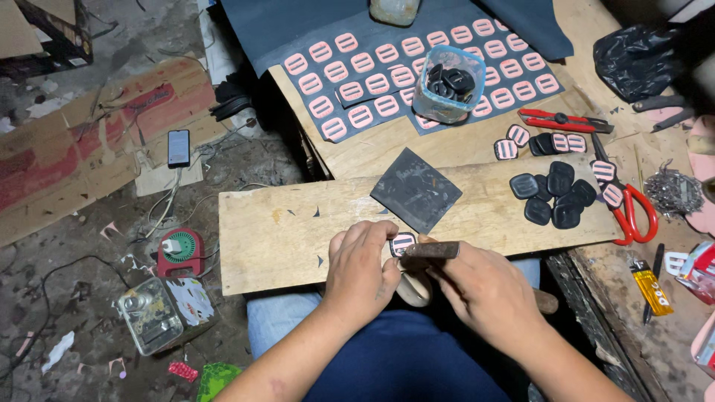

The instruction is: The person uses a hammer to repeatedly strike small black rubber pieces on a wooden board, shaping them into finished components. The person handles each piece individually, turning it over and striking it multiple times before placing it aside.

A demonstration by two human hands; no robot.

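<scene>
- The left hand (360, 272) pinches a small pink-and-black buckle piece (402, 243) between thumb and fingers at the near edge of the wooden board (283, 238).
- The right hand (488, 294) is clenched around a dark-handled tool (432, 250) whose end lies against the buckle piece.
- Just beyond the hands, a dark square sheet (415, 190) lies flat on the board.
- A clear plastic tub (447, 97) stands on the dark mat (372, 82) farther back; it holds a heap of black buckle parts, filling roughly the lower half.
- Rows of pink buckle pieces (387, 53) are laid out on the mat around the tub.
- A loose pile of black pads (555, 195) sits on the right end of the board, in no container.
- Red scissors (633, 212) lie just right of that pile; a red cutter knife (562, 120) lies behind it.
- A black plastic bag (637, 59) rests at the far right; its contents cannot be seen.
- On the floor to the left stands a metal tin (164, 313), near a phone (178, 147).
</scene>
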